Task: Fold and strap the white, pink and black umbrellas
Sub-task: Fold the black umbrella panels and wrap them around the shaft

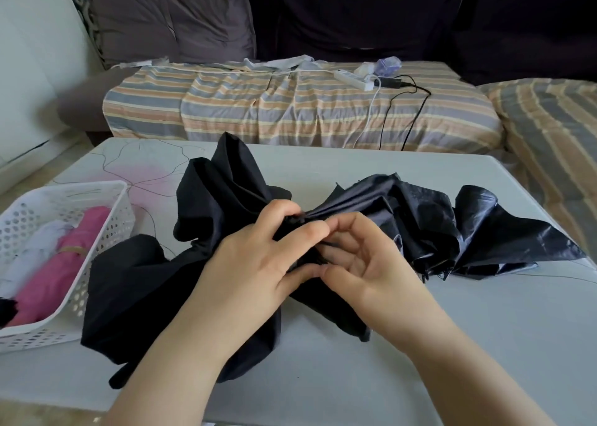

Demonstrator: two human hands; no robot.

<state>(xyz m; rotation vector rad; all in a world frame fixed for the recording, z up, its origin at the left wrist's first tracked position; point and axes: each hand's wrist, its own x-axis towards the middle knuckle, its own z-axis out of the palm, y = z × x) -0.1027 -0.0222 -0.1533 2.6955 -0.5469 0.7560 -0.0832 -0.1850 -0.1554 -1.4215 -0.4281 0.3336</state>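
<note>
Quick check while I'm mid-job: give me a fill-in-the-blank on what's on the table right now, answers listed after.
1. Both hands, left hand and right hand, grip the ____ umbrella.
2. The pink umbrella lies in the white ____.
3. The basket sits on the ____ side of the table.
4. Beside the pink umbrella in the basket lies the ____ umbrella.

Answers: black; basket; left; white

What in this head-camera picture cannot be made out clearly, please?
- Black umbrella, head view: its middle is covered by the left hand and right hand; no strap or handle shows.
- White umbrella and pink umbrella: lower ends hidden by the basket wall and the left frame edge.
- Sofa items: too small to identify.
</note>
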